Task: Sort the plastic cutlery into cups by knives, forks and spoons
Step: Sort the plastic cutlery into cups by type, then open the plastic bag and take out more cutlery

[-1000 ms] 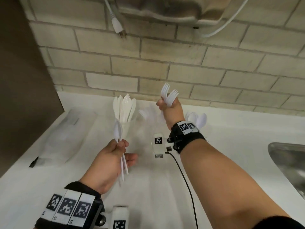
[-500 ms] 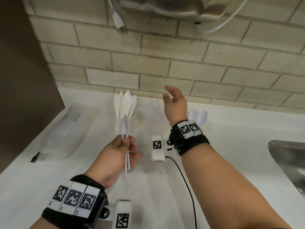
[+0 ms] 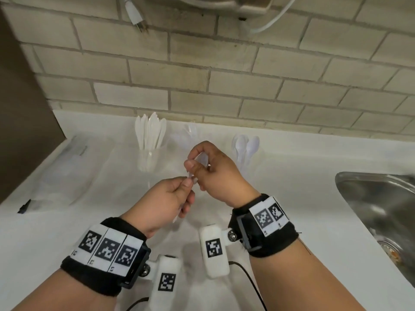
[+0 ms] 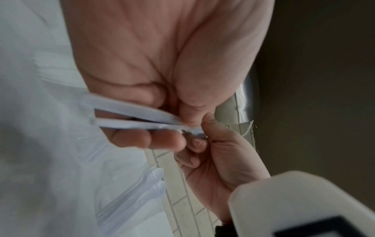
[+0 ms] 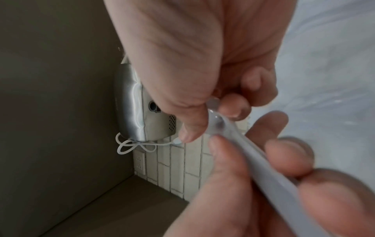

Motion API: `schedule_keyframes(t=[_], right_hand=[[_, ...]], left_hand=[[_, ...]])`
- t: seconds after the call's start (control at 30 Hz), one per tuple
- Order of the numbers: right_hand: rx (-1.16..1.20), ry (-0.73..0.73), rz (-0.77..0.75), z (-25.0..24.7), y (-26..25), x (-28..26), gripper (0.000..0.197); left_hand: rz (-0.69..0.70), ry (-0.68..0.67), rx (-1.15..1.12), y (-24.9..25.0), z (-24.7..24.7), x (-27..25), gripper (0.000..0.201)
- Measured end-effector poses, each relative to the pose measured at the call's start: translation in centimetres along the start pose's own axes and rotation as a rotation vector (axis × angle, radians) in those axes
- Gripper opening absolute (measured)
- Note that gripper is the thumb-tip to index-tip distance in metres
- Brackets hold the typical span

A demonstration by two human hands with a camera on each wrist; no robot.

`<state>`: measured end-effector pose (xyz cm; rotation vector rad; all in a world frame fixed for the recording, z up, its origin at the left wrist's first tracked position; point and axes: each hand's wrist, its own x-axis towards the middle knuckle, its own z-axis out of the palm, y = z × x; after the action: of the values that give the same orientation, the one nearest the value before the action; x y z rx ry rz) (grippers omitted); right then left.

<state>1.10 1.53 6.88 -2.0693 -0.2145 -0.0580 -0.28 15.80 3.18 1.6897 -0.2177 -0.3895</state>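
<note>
White plastic spoons (image 3: 188, 192) stay pinched in my left hand (image 3: 167, 202); my right hand (image 3: 215, 173), open half a second ago, has come back, fingers (image 3: 190, 165) clamped on one spoon's bowl above the white worktop (image 3: 292, 198).

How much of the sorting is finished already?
Most looks done. On the counter, knives fill the left cup, forks faintly show in the middle one, spoons stand in the right. The left hand holds the last spoons, and the right hand pinches their bowl end. Left: dropping these into the spoon cup.
</note>
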Motion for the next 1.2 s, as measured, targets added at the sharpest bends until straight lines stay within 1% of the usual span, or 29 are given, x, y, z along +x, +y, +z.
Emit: schedule_keyframes(t=[0.03,0.07,0.1,0.13,0.17,0.2,0.27,0.3,0.37,0.4,0.43,0.47,0.5,0.53,0.57,0.6,0.63,0.67,0.73,0.77,0.8,0.83,0.9,0.93,1.0,1.03,1.1,1.13,1.2], right_hand=[[-0.011,0.043,-0.011,-0.7,0.1,0.1,0.008],[-0.01,0.114,-0.017,-1.6,0.2,0.4,0.01],[0.0,0.206,-0.025,-2.8,0.1,0.7,0.015],[-0.015,0.309,-0.044,-4.3,-0.1,1.0,0.018],[-0.068,0.408,-0.08,-5.9,-0.4,1.4,0.018],[-0.14,0.494,-0.126,-7.5,-0.7,1.8,0.013],[-0.271,0.618,-0.181,-10.2,-0.9,2.6,0.002],[-0.314,0.66,-0.188,-11.0,-0.6,3.1,0.008],[-0.372,0.673,-0.172,-11.8,0.6,4.2,0.014],[-0.393,0.657,-0.146,-11.8,1.4,4.7,0.014],[-0.402,0.631,-0.103,-11.6,2.3,5.1,0.014],[-0.406,0.603,-0.056,-11.2,3.3,5.5,0.014],[-0.413,0.563,0.0,-10.8,4.3,5.8,0.015],[-0.435,0.513,0.055,-10.3,5.2,6.0,0.016],[-0.47,0.455,0.115,-9.9,6.0,6.2,0.018],[-0.517,0.388,0.169,-9.4,6.7,6.4,0.021],[-0.579,0.317,0.222,-9.1,7.2,6.5,0.025],[-0.647,0.25,0.271,-8.8,7.3,6.5,0.028],[-0.767,0.159,0.326,-8.3,7.0,6.2,0.032],[-0.804,0.157,0.329,-8.1,6.8,6.1,0.034],[-0.815,0.199,0.322,-7.9,6.6,6.0,0.035],[-0.802,0.271,0.314,-7.7,6.3,5.9,0.036],[-0.758,0.414,0.256,-6.7,5.5,5.6,0.035],[-0.745,0.463,0.193,-5.9,5.0,5.3,0.034],[-0.722,0.521,0.036,-4.1,3.8,4.8,0.028],[-0.699,0.524,-0.03,-3.0,3.1,4.4,0.025],[-0.617,0.445,-0.115,-0.6,2.1,3.6,0.02],[-0.575,0.365,-0.126,0.6,1.9,3.3,0.018],[-0.562,0.171,-0.098,2.7,1.8,2.6,0.017]], left_hand=[[0.009,-0.01,0.014,0.1,0.1,-0.1,0.029],[0.023,-0.005,0.064,0.1,-0.1,-0.1,0.033],[0.037,0.022,0.139,0.0,-0.7,0.2,0.042],[0.047,0.084,0.227,0.1,-1.4,0.3,0.044],[0.06,0.176,0.312,0.2,-2.6,0.5,0.043],[0.075,0.284,0.392,0.1,-4.0,0.8,0.042],[0.065,0.48,0.551,-0.7,-7.8,1.7,0.045],[0.017,0.561,0.647,-1.5,-10.1,2.2,0.049],[-0.166,0.665,0.836,-4.0,-15.1,3.3,0.063],[-0.265,0.706,0.894,-6.3,-18.3,4.3,0.072],[-0.346,0.729,0.933,-10.2,-22.4,6.0,0.081],[-0.42,0.725,0.975,-14.1,-26.4,7.7,0.092],[-0.469,0.699,1.004,-16.6,-29.1,8.7,0.102],[-0.513,0.674,0.997,-17.8,-30.2,9.2,0.113],[-0.579,0.655,0.969,-18.0,-30.3,9.2,0.121],[-0.654,0.627,0.969,-16.1,-28.3,7.7,0.124],[-0.693,0.587,0.984,-13.9,-25.8,5.9,0.122],[-0.691,0.557,0.973,-10.9,-23.0,3.9,0.117],[-0.662,0.572,0.892,-8.8,-20.5,2.3,0.102],[-0.653,0.589,0.873,-8.7,-20.1,2.2,0.095],[-0.638,0.597,0.878,-8.8,-19.8,2.1,0.09],[-0.625,0.598,0.889,-8.7,-19.4,2.1,0.087],[-0.607,0.59,0.92,-8.6,-19.0,2.1,0.085],[-0.601,0.578,0.934,-8.3,-18.7,2.1,0.084],[-0.591,0.523,0.973,-7.5,-17.8,2.0,0.082],[-0.57,0.485,0.993,-7.1,-17.2,1.9,0.081],[-0.498,0.38,1.03,-6.5,-15.7,1.6,0.08],[-0.46,0.317,1.048,-6.2,-14.8,1.4,0.079],[-0.4,0.175,1.069,-5.3,-12.7,0.4,0.077]])
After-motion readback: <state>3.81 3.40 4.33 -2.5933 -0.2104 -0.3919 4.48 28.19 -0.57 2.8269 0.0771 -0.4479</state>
